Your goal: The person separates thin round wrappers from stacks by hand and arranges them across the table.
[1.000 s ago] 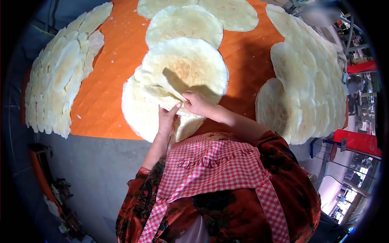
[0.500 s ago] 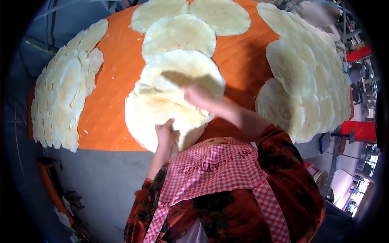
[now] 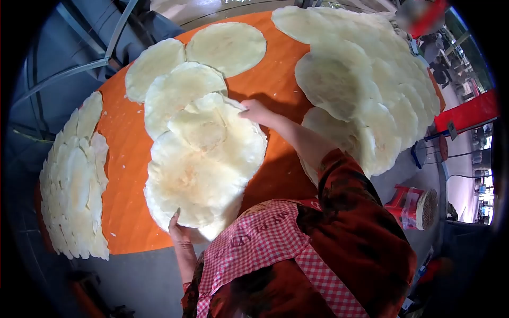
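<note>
Two thin, pale round flatbreads overlap in front of me: the nearer flatbread [image 3: 185,180] with a light brown middle, the farther flatbread [image 3: 241,132] creased along its far side. My right hand [image 3: 258,112] pinches the far right edge of the farther one. Down at the near edge, my left hand [image 3: 181,232] has its thumb on top of the nearer flatbread, while its other fingers are partly hidden. Just beyond lies another flatbread [image 3: 164,95], partly covered by these.
An orange cloth [image 3: 127,196] covers the table. Overlapping flatbreads [image 3: 74,180] lie along the left, and a larger spread of flatbreads [image 3: 392,100] fills the right. Two more rounds sit at the back. A red container [image 3: 405,206] stands low at the right.
My right hand has moved from over the middle of the flatbreads to the far right edge. My left hand has slid lower along the near edge. The camera view has turned.
</note>
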Action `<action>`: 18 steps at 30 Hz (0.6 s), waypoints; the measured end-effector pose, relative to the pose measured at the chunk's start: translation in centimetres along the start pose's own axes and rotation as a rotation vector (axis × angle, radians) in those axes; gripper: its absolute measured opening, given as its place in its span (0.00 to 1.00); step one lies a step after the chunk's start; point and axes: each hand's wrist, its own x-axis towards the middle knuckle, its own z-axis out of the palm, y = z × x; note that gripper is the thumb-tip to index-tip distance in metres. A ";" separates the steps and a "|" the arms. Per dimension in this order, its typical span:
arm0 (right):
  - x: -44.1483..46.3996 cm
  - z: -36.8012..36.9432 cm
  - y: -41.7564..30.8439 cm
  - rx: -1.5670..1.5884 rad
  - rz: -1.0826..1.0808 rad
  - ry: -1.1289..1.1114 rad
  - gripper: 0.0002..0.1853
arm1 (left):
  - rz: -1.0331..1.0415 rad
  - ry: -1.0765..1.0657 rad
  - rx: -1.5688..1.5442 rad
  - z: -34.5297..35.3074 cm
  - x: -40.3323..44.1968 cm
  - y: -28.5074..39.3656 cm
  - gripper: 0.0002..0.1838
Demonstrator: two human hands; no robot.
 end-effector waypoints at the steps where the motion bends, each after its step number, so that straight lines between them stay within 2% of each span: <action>1: -0.6 1.1 -0.6 0.141 0.037 -0.042 0.16 | -0.020 -0.016 -0.021 0.6 -0.2 -0.1 0.27; 2: -1.3 2.1 -0.5 0.086 -0.048 -0.075 0.20 | -0.034 -0.073 -0.010 0.0 -0.2 -0.4 0.31; 3: -2.0 3.6 -0.5 -0.060 0.050 -0.041 0.21 | -0.053 -0.015 0.043 0.7 -0.9 -0.4 0.28; 4: -3.3 4.8 -2.2 -0.251 0.081 0.045 0.20 | -0.064 0.028 0.106 1.0 -0.7 -0.7 0.26; 5: -3.8 4.8 -2.0 -0.485 -0.032 0.060 0.14 | -0.073 0.066 0.167 1.2 -0.2 -1.3 0.24; 7: -4.2 2.5 -4.8 -0.241 -0.084 0.075 0.14 | -0.121 0.061 0.057 -0.5 1.2 -1.6 0.18; 8: -2.7 0.8 -5.0 -0.076 -0.133 0.093 0.16 | -0.089 0.141 0.088 -1.2 1.3 -1.6 0.15; 9: -3.2 -2.8 -7.5 -0.192 -0.249 0.226 0.15 | -0.067 0.174 0.114 -3.2 2.6 -1.8 0.15; 10: -1.9 -6.6 -6.8 -0.195 -0.226 0.254 0.17 | -0.043 0.215 0.138 -6.9 4.9 -2.1 0.15; 12: -0.8 -15.3 -6.5 -0.287 -0.264 0.283 0.19 | -0.021 0.158 0.145 -7.9 4.9 -1.9 0.16; 13: -3.2 -19.7 -6.9 -0.432 -0.299 0.479 0.16 | -0.009 0.129 0.148 -8.5 4.8 -1.8 0.17; 14: -3.6 -24.9 -4.4 -0.349 -0.255 0.391 0.14 | 0.014 0.143 0.143 -4.0 2.4 -1.5 0.18; 16: -4.7 -35.1 0.5 -0.190 -0.147 0.232 0.11 | -0.014 0.110 0.121 -0.4 -0.7 -0.6 0.25; 17: -5.2 -37.9 3.9 -0.431 -0.389 0.354 0.18 | -0.006 -0.094 -0.026 -0.5 -1.1 -0.5 0.28; 18: -9.1 -33.9 -0.9 -1.062 -0.192 0.697 0.24 | -0.008 -0.094 -0.138 1.7 -2.6 0.2 0.32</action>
